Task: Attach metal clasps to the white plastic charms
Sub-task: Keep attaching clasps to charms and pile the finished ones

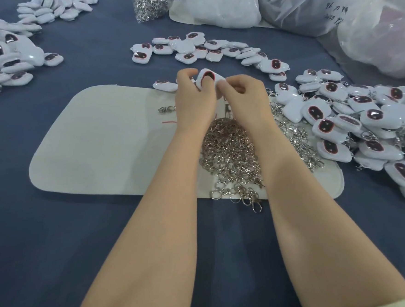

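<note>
My left hand (192,94) and my right hand (242,90) meet above the far edge of a cream mat (95,146). Between them both hands pinch one white plastic charm (207,77) with a dark red-rimmed oval on its face. Whether a clasp is in my fingers is hidden. A heap of silver metal clasps (230,149) lies on the mat under my forearms. One single clasp (167,109) lies alone left of my left wrist.
Charms with clasps on them pile up at the right (362,127). Loose charms curve behind my hands (203,49) and heap at far left (5,59). A clear bag of clasps (150,3) and white plastic bags (318,3) stand at the back on the blue cloth.
</note>
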Demonstrator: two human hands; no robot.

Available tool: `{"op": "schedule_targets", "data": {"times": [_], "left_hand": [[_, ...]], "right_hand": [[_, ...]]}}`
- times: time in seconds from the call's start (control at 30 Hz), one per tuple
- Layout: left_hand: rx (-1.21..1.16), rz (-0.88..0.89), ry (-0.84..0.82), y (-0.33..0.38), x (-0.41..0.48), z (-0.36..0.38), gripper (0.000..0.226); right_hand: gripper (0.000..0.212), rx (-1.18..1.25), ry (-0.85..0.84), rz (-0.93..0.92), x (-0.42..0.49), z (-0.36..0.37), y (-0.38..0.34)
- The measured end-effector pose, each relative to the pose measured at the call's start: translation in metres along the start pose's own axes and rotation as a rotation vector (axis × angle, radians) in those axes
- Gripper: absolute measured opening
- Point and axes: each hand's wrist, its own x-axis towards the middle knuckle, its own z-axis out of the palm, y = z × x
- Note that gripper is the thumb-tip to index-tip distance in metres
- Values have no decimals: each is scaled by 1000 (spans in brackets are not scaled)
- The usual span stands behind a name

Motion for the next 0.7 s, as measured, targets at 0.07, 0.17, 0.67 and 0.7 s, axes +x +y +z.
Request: {"op": "schedule_targets", "data": {"times": [0.07,0.17,0.67,0.7], "left_hand": [[-42,-9,13,1,-2,1,24],[-169,-29,105,3,0,-3,15],[-470,-149,337,1,10,-14,11],[-464,-151,320,1,9,-12,10]], "right_hand": [[17,10,-1,66,3,-5,1],[20,309,221,187,6,-9,0],[42,-484,-41,-109,15,19,5],[46,-540,-92,-91,18,24,5]]}}
